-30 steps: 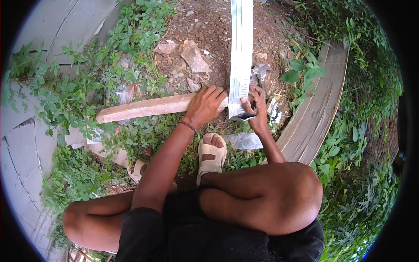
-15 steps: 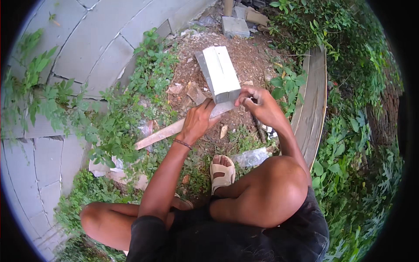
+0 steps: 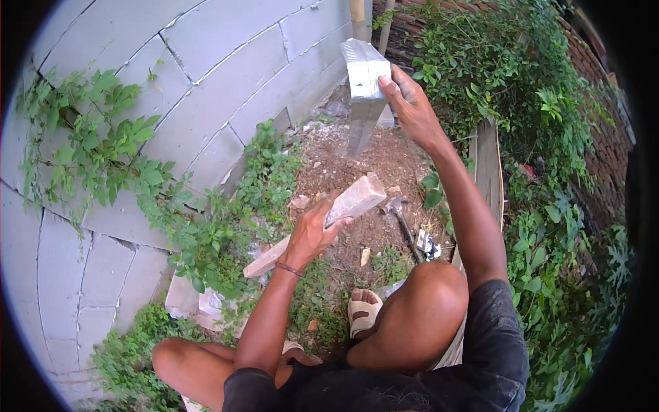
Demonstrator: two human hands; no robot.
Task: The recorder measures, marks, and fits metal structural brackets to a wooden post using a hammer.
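My left hand [image 3: 312, 233] is closed round a pale wooden batten [image 3: 360, 196], which slants up to the right with its squared end toward the middle. Up and to the right, my right hand [image 3: 410, 103] pinches the edge of a bent piece of shiny sheet metal [image 3: 365, 69], thumb on its near face. The metal has a ribbed top and a long flap hanging below. It is held in the air, apart from the batten. A hammer [image 3: 406, 225] with a dark handle lies on the soil just right of the batten's end.
A grey block wall [image 3: 226, 62] with climbing plants runs along the left. Dense shrubs [image 3: 467, 62] fill the right, beside a long weathered board [image 3: 487, 158]. Bare reddish soil [image 3: 319, 161] with rubble lies ahead. A small black-and-white item [image 3: 428, 244] is near the hammer handle.
My right hand has lifted the sheet metal up and away from the batten, turning it. My left hand still grips the batten, whose end is now raised and exposed. The hammer has come into sight.
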